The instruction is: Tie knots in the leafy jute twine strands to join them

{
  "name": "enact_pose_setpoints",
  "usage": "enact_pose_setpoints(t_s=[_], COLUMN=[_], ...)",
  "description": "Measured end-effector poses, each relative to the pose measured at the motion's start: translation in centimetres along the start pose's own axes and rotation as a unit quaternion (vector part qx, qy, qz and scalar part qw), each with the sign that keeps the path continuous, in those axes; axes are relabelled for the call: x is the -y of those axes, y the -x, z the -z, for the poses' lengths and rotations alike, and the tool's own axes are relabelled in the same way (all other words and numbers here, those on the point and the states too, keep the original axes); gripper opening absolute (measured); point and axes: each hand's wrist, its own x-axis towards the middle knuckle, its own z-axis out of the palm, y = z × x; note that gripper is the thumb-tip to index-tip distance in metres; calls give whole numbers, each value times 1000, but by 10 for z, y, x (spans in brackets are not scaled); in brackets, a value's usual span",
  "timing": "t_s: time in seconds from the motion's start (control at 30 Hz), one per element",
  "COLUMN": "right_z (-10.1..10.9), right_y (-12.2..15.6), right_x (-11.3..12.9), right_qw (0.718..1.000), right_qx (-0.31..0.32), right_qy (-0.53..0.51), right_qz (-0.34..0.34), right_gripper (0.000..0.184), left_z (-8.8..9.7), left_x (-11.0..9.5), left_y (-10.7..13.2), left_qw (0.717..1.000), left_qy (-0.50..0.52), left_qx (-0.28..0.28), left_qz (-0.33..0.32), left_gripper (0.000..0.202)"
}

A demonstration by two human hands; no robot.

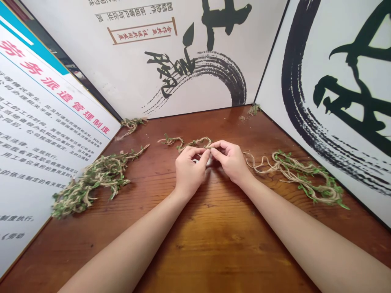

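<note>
My left hand (pixel 191 166) and my right hand (pixel 231 160) meet near the middle of the table, thumbs and forefingers pinched together. Between their fingertips is a piece of leafy twine (pixel 198 142), brown cord with small green leaves. Its free part curls away on the table beyond my left hand. The exact spot where the fingers pinch the cord is partly hidden. To the right of my right hand lie looped lengths of the same leafy twine (pixel 317 187), with bare cord ends pointing toward the hand.
A tangled heap of leafy twine (pixel 91 179) lies on the left of the wooden table (pixel 207 244). A small bundle (pixel 132 124) sits in the back left corner, and green scraps (pixel 254 109) in the back right. Printed panels (pixel 195 89) wall the table on three sides.
</note>
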Motion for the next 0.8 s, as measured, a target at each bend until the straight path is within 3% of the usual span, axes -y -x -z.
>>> enact_pose_setpoints(t_s=[0.43,0.8], right_z=[1,2], right_y=[1,-1], right_x=[4,3], right_qw=[1000,999], right_qx=[16,13], right_qy=[-20,-34], right_qz=[-12,-37], right_gripper=[16,23], left_z=[0,-2], left_x=[-1,-2], left_y=[-1,2], left_qw=[1000,993], left_qy=[-15,-63], left_qx=[23,34], left_qz=[0,-95], left_gripper=[9,11])
